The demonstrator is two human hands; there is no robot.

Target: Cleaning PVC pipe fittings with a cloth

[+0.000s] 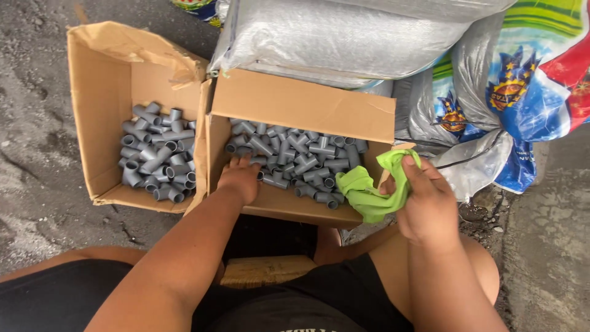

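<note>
hands (332, 184) over box rim (289, 209)

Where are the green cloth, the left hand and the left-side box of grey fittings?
green cloth (369, 193): head view, on its bunched lower fold.
left hand (239, 178): head view, back of hand.
left box (98, 117): head view, inner side wall.

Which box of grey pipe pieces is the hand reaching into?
The right-hand cardboard box, next to the silver sacks. The left hand is down among its grey pipe fittings. No hand is near the left-hand box.
</note>
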